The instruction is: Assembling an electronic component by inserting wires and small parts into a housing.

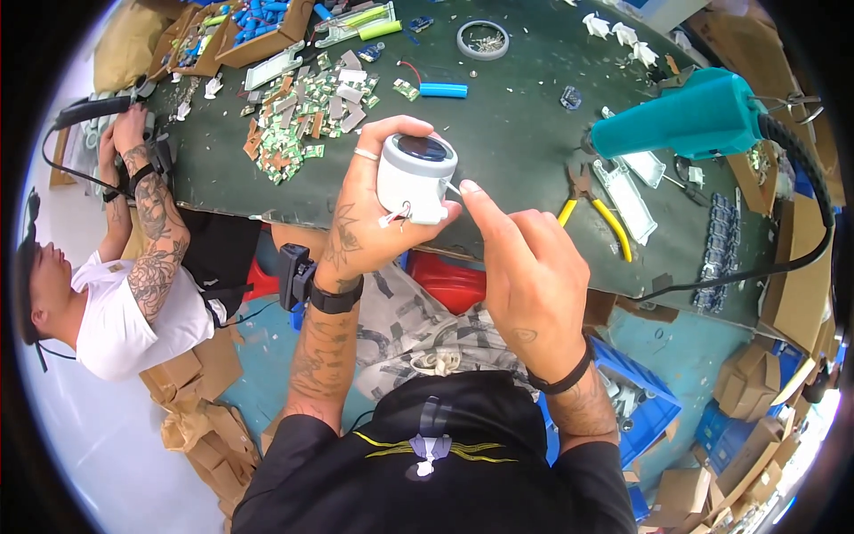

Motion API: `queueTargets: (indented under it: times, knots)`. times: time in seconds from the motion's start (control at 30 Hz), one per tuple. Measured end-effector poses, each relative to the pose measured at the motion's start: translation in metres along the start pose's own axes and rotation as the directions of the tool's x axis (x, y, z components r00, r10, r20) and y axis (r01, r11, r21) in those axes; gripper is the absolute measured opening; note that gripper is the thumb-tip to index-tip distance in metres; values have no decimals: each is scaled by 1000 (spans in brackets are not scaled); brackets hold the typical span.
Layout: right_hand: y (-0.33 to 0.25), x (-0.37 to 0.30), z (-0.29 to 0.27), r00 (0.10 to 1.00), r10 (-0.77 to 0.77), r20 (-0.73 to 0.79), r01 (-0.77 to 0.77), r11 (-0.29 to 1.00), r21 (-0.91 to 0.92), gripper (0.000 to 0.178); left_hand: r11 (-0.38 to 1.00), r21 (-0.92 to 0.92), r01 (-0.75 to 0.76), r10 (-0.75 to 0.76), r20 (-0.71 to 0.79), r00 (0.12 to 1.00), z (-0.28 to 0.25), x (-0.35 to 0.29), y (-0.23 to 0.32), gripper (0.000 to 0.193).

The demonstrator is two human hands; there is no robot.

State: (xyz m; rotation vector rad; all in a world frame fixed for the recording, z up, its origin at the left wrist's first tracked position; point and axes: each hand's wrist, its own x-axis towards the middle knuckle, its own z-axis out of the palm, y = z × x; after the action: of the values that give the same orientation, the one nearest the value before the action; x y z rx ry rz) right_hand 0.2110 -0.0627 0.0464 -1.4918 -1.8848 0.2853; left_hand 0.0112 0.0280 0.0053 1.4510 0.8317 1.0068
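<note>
My left hand (360,209) is wrapped round a white, rounded device (414,182) with a grey rim and a dark glossy disc on top. A short wire with a small white connector (391,218) sticks out of its near side. Just right of the device is my right hand (534,258), its index fingertip close to the casing and its other fingers curled. A thin pale piece (453,188) shows between that fingertip and the casing; its kind is unclear. My right thumb is hidden.
Small circuit boards (307,116) lie heaped on the dark green table (525,116), beside a blue battery cell (443,90). Yellow-handled pliers (583,187) and a teal power tool (680,116) are to the right. At the left sits a co-worker (133,294).
</note>
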Motion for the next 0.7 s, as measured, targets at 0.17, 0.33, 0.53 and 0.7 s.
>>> queueTargets:
  times: [0.17,0.33,0.53,0.7]
  knots:
    - [-4,-1,-1,1000,-1,27,1,1000,-5,69,997,73,-3,7,-49,999,-2,-1,-2,82]
    - [-8,3,-11,995,-12,94,20,997,-80,67,996,76,55,-53,-39,998,2,-1,5,82]
    - [-12,6,-19,992,-46,120,72,971,-229,63,972,235,5,10,-63,998,8,-3,6,84]
    - [-16,6,-22,989,-51,138,97,931,-351,66,946,324,3,23,-75,997,12,-4,6,84]
